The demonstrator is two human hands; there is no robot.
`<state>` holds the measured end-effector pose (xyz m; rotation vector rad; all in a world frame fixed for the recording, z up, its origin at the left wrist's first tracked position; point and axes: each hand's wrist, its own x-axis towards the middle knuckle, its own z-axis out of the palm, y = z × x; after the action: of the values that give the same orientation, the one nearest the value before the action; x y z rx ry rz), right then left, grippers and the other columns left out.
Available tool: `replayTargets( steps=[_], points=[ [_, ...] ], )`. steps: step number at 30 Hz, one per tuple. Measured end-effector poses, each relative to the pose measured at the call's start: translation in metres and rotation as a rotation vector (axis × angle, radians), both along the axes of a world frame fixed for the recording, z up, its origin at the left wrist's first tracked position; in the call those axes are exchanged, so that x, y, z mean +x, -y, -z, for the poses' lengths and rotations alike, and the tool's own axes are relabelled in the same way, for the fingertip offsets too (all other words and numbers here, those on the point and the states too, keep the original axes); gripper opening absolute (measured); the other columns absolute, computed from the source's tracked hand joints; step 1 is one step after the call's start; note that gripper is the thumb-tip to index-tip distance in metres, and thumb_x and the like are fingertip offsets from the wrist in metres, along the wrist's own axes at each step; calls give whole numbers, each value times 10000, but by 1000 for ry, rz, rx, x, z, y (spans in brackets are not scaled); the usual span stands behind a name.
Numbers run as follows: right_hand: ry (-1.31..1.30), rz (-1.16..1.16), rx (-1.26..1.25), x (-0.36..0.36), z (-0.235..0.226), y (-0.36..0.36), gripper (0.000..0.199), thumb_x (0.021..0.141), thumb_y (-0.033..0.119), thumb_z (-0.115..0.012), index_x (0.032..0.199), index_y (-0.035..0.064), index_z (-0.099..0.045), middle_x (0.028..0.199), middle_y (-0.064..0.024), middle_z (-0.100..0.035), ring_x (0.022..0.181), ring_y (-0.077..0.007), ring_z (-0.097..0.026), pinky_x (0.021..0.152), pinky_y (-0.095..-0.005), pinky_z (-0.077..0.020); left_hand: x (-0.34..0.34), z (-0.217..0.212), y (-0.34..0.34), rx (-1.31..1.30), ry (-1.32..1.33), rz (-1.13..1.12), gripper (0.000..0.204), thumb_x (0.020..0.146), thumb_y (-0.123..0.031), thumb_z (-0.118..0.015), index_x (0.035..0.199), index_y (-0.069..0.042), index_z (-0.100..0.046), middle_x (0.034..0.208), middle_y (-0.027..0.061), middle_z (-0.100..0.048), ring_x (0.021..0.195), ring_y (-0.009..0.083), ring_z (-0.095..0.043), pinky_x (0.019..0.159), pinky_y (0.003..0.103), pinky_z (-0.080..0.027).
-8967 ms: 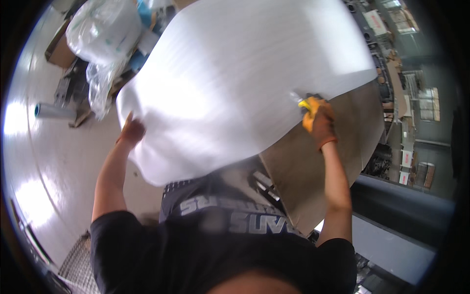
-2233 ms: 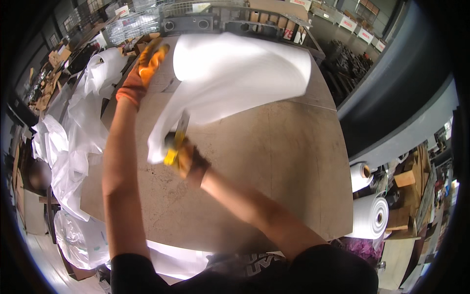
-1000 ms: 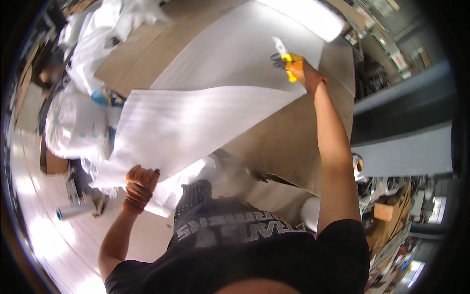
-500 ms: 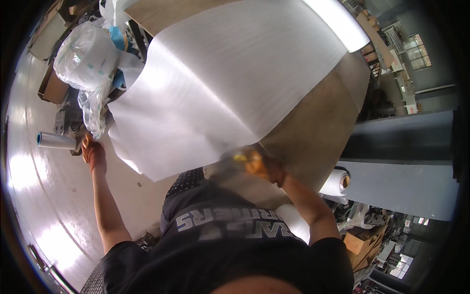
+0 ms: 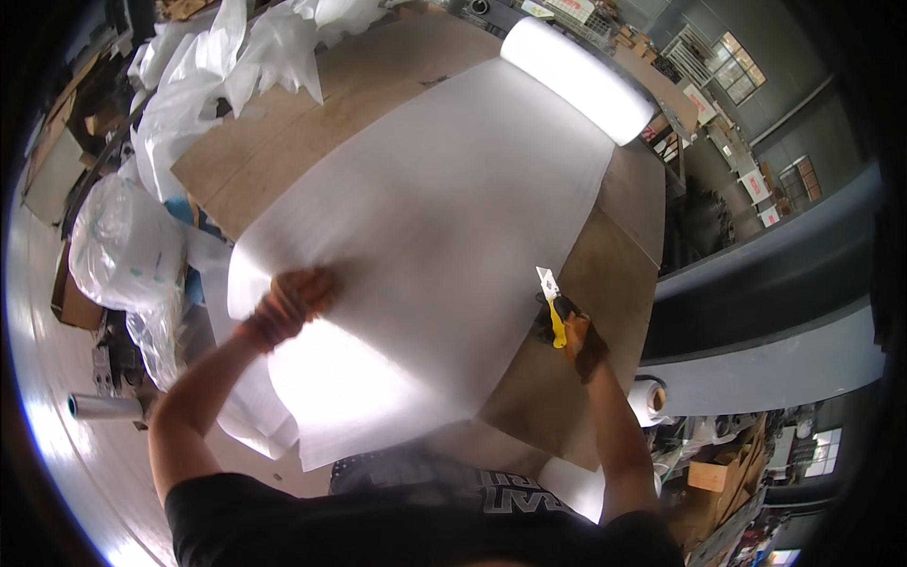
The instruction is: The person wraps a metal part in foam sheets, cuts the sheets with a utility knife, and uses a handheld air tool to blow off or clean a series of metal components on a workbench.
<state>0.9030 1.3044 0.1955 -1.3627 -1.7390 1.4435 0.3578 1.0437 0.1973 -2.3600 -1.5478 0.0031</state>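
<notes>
A wide sheet of white translucent foam wrap [image 5: 444, 208] lies unrolled over a brown cardboard-topped table, its near edge reaching close to my body. My left hand [image 5: 293, 304], in an orange-brown glove, is over the left part of the sheet. Its fingers are blurred, and whether they pinch the sheet does not show. My right hand [image 5: 584, 342], gloved too, is closed on a yellow utility knife [image 5: 558, 326] beside the sheet's right edge. The knife's pale tip end points up and away from me. At the far end rests the foam roll [image 5: 578, 80] that the sheet comes from.
Bare cardboard [image 5: 605, 255] shows right of the sheet. Crumpled white foam [image 5: 255, 57] and a plastic-wrapped roll [image 5: 128, 241] sit at left. A small film roll [image 5: 104, 407] is lower left. A grey beam [image 5: 756, 312] stands at right, near another white roll [image 5: 646, 402].
My left hand has come from the small film roll at lower left onto the sheet. My right hand has moved right and away from my body with the knife. The view has shifted too.
</notes>
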Motion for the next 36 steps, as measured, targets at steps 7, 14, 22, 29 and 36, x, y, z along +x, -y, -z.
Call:
replayTargets(
  steps=[7, 14, 22, 29, 36],
  points=[
    [61, -106, -124, -141, -119, -13, 329, 986, 271, -416, 1268, 113, -475, 800, -40, -585, 612, -127, -530, 592, -276, -445, 25, -72, 24, 104, 264, -15, 74, 717, -105, -602, 753, -149, -554, 776, 13, -525, 783, 193, -547, 758, 373, -453],
    [337, -304, 250, -284, -136, -67, 307, 922, 172, -446, 1197, 109, -566, 744, -38, -528, 632, -128, -454, 590, -278, -387, 9, -44, 115, -180, 73, -143, 41, 726, -152, -574, 752, -173, -550, 730, -13, -501, 745, 179, -548, 786, 400, -421],
    [517, -418, 633, -456, -102, -91, 397, 892, 145, -528, 1283, 218, -538, 1005, -108, -654, 889, -258, -628, 788, -380, -484, 21, -17, 185, -472, 142, -367, 33, 735, -180, -593, 743, -205, -571, 741, -49, -536, 757, 148, -572, 770, 397, -411],
    [823, -702, 600, -436, -121, -93, 409, 885, 114, -501, 1273, 242, -516, 915, -106, -635, 769, -272, -612, 679, -401, -479, 5, -13, 146, -743, 186, -486, 92, 827, -247, -577, 864, -174, -618, 786, 13, -619, 789, 194, -622, 745, 393, -437],
    [790, -704, 555, -404, -138, -89, 435, 856, 81, -493, 1268, 219, -525, 875, -133, -619, 708, -281, -590, 649, -428, -462, -2, -72, -127, 157, 586, -431, 524, 831, -261, -607, 1300, -68, -479, 1298, 139, -512, 1229, 276, -465, 1032, 382, -351]
  ],
)
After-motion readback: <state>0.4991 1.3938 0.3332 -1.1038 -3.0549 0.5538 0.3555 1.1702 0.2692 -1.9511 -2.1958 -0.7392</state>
